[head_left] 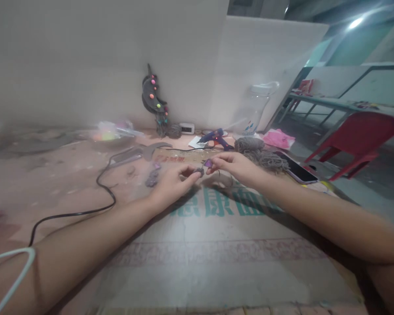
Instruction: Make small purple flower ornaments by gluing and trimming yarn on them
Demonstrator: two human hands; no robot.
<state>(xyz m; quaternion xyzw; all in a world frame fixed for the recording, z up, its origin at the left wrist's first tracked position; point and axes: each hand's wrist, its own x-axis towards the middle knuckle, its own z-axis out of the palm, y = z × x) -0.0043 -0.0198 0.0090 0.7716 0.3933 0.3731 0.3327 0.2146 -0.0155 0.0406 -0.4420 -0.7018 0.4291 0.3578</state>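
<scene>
My left hand (180, 180) is closed over the table, with a small grey piece (199, 171) pinched between thumb and finger. Just right of it, my right hand (230, 165) grips a small purple piece (208, 163) at its fingertips. The two pieces are close together; I cannot tell whether they touch. Beside my left hand lie grey clumps (152, 177) with a bit of purple, blurred. Beyond my hands a blue glue gun (216, 139) with a small red light rests near a white paper. Right of it lies grey yarn (249, 145).
Against the wall stands a grey crescent ornament (150, 94) with coloured dots. A clear bottle (256, 109), a pink packet (279, 138) and a phone (298, 168) are at the right. A black cord (72, 215) crosses the left side. A printed sheet (216, 267) covers the front.
</scene>
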